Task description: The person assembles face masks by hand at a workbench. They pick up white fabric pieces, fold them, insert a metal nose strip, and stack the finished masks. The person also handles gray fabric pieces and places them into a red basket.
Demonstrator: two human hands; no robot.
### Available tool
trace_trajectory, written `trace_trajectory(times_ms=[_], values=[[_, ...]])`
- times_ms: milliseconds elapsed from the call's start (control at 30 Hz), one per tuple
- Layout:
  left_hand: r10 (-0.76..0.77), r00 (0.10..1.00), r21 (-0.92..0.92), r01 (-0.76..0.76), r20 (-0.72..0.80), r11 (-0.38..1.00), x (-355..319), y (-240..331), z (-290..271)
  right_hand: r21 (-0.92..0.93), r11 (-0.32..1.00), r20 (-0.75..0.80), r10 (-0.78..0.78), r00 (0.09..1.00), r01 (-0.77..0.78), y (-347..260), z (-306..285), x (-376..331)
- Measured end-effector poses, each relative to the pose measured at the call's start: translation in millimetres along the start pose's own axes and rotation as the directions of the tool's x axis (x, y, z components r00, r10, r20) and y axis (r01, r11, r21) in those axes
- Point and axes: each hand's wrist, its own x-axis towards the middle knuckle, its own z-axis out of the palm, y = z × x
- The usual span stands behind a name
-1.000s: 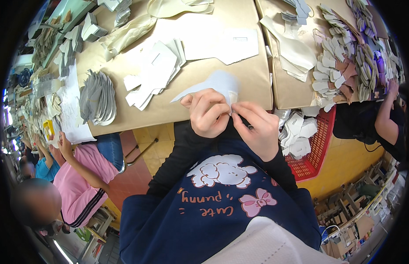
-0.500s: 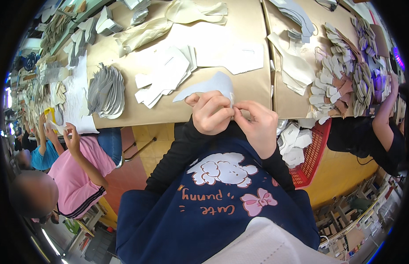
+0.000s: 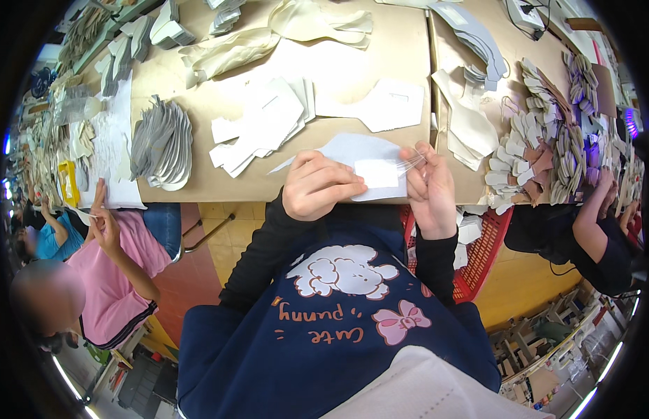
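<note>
My left hand [image 3: 317, 187] is closed on a pale blue-grey cut piece [image 3: 356, 145], holding it over the table's near edge. The piece has a long tapered end pointing left, and a white rectangular patch [image 3: 377, 174] lies flat on its right part. My left fingertips press at the patch's left edge. My right hand [image 3: 434, 187] is beside the piece's right edge, thumb and fingers pinching clear, shiny thin film or strands [image 3: 410, 163]. These stretch from the patch's right side to the fingers; I cannot tell which they are.
Fanned white cut pieces [image 3: 268, 115] lie just beyond my hands, with cream pieces [image 3: 233, 56] farther back. A grey stack [image 3: 164, 143] stands left. Right are cream pieces [image 3: 467, 129] and many strips. A red basket [image 3: 486, 251] is below the edge. Co-workers sit on both sides.
My hands were close together over the folded-up piece. Now the piece is spread flat with its white patch showing, and my right hand has drawn away to the right, pulling the clear strands.
</note>
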Motion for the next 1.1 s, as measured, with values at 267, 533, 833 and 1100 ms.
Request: trace_trajectory(times_ms=[267, 533, 833, 1100], values=[[-0.35, 0.928, -0.095, 0.34, -0.126, 0.935, -2.4, 0.1, -7.6, 0.145, 0.932, -0.102, -0.32, 0.942, 0.332, -27.3, -13.8, -2.0], [-0.56, 0.827, -0.227, 0.555, 0.046, 0.8, 11.3, 42.2, 18.4, -0.785, 0.568, 0.188, -0.163, 0.968, 0.249, 19.2, 18.0, -21.0], [-0.697, 0.622, -0.424, 0.772, 0.355, 0.473, 3.0, 40.6, -11.1, -0.77, 0.567, 0.344, -0.017, 0.939, 0.292, 8.8, 29.0, -20.9], [-0.558, 0.735, -0.328, 0.675, 0.386, 0.661, 14.3, 35.4, -29.6, -0.78, 0.482, 0.488, 0.069, 0.87, 0.399, 2.1, 35.3, -19.7]])
